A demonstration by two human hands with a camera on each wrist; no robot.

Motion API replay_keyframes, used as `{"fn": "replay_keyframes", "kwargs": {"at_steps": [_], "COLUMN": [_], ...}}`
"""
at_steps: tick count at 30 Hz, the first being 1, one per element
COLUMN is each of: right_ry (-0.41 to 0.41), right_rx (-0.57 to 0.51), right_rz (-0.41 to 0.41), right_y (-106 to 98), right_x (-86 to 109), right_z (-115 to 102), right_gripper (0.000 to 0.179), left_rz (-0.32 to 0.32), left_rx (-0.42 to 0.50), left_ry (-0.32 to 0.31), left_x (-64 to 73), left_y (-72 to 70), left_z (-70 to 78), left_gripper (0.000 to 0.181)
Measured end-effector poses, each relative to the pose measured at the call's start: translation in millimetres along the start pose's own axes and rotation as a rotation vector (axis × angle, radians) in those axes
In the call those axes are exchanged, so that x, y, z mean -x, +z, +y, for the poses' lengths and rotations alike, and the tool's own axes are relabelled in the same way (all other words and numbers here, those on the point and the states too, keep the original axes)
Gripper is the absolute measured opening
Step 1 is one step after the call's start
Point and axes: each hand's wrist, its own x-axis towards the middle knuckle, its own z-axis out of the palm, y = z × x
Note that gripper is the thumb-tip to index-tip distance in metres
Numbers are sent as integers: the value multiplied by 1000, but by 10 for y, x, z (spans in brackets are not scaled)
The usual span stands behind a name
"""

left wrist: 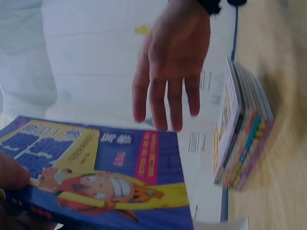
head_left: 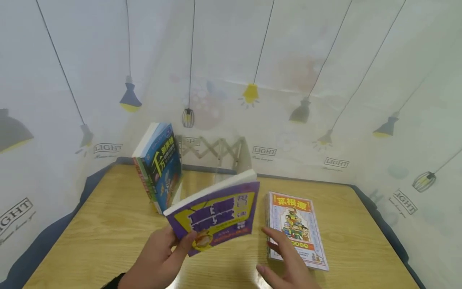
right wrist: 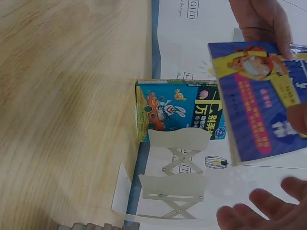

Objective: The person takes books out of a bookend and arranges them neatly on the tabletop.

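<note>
My left hand grips a purple and yellow book by its lower left corner, thumb on the illustrated cover. The book is tilted above the table, and its cartoon figure shows in the left wrist view. My right hand is apart from that book in the head view, fingers extended and spread, holding nothing. It is in front of a stack of books, whose top cover is pale with a red title band. Whether it touches the stack is unclear.
Several upright books, the outermost with a blue cover, stand at the back left against a white expanding bookend. It has crisscross slats and is partly hidden by the held book. Behind the wooden table hangs a lamp-printed cloth.
</note>
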Motion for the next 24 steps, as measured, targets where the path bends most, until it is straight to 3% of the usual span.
{"fn": "replay_keyframes", "kwargs": {"at_steps": [3,6,9,10,13,16,20,24], "right_ry": [48,78,28,-23,-141,-195,-42,171], "right_rx": [-48,-86,-96,-84,-122,-231,-374,-371], "right_rz": [50,20,5,16,67,69,38,76], "right_y": [-21,-43,-42,-40,-26,-30,-93,-218], "right_x": [18,37,45,46,46,55,87,107], "right_z": [-48,-97,-89,-68,-8,18,-20,-23], "right_gripper": [81,71,55,51,44,40,29,24], "left_rz": [-102,-144,-190,-212,-254,-271,-257,-209], "left_rx": [59,13,-30,-20,43,120,130,45], "left_ry": [60,46,-68,-103,-186,-214,-225,-194], "left_x": [26,78,148,164,186,178,148,132], "left_y": [58,113,147,154,169,184,201,199], "left_z": [45,81,102,100,94,98,107,93], "left_gripper": [31,29,29,30,33,35,37,40]}}
